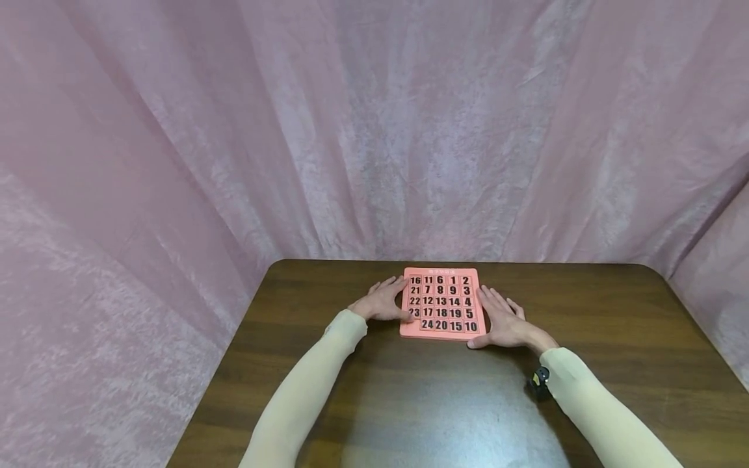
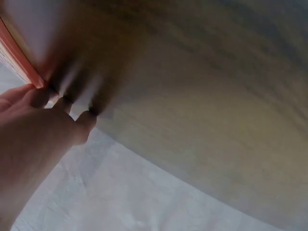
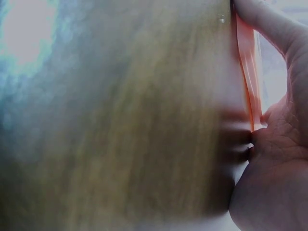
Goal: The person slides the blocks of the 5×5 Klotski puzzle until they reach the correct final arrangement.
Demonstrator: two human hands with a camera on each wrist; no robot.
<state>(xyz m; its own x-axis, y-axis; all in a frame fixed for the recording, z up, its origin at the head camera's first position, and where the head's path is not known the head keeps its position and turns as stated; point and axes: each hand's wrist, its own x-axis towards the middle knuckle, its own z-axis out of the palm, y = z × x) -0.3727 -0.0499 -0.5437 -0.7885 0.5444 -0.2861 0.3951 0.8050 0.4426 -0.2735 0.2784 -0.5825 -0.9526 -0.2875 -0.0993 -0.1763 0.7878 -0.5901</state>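
A pink sliding number puzzle (image 1: 443, 336) lies flat near the far edge of the table, its square tiles printed with black numbers. The bottom-left slot of its grid has no tile. At the left side rests my left hand (image 1: 382, 303), fingers extended along the border and thumb over the tile marked 23. My right hand (image 1: 504, 325) lies along the opposite side, fingers spread and thumb at the lower right corner. In the left wrist view, fingertips (image 2: 86, 120) touch the tabletop beside the puzzle's edge (image 2: 19, 57). The right wrist view has the puzzle's pink side (image 3: 248, 62) next to the palm.
The brown wooden table (image 1: 614, 325) has rounded far corners and a bright glare in front of the puzzle. Pink velvet curtain (image 1: 433, 130) hangs behind the table and on both sides. A dark wrist device (image 1: 539, 382) sits at the right cuff.
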